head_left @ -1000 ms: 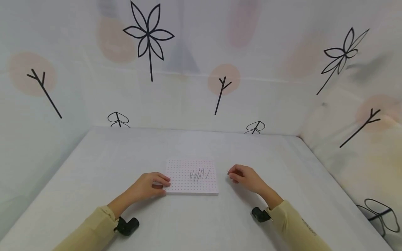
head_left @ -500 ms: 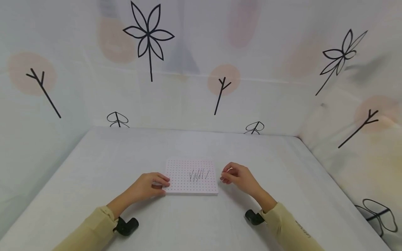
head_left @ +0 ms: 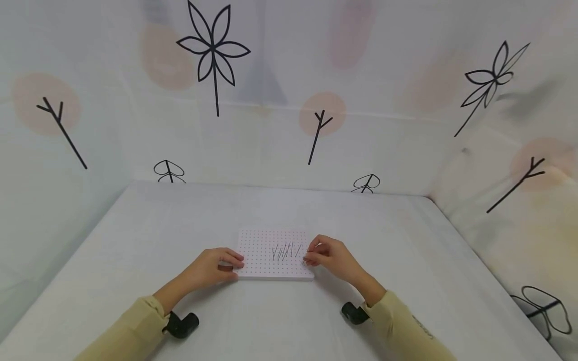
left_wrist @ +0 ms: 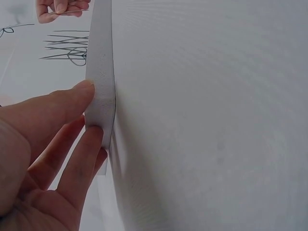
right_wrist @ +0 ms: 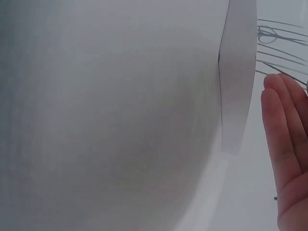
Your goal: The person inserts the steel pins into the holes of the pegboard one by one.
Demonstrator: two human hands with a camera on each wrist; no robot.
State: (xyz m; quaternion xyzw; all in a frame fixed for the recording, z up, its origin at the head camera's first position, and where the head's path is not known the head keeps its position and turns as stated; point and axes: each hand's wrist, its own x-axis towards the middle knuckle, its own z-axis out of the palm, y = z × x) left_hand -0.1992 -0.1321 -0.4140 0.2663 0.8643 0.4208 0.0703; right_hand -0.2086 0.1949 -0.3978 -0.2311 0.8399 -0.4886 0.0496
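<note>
A flat white board (head_left: 275, 278) with a grid of small dots or holes lies on the table. Several thin dark needles (head_left: 291, 249) stand in its right half, most of them slanted. At the board's left front corner, my left hand (head_left: 214, 265) holds it, thumb and fingertips against its edge in the left wrist view. My right hand (head_left: 331, 258) is over the board's right edge. Between its thumb and fingers it pinches one thin needle (right_wrist: 274, 66), which points toward the standing ones in the right wrist view. Whether the needle's tip touches the board cannot be made out.
The table under a white cloth (head_left: 203, 215) extends around the board. Behind and at both sides hangs a pale curtain (head_left: 262, 145) with plant drawings. Black wrist cameras (head_left: 181, 326) stick out below both sleeves.
My right hand has moved left with its needle, from beside the board to over its right edge. The left hand and the board have stayed in place.
</note>
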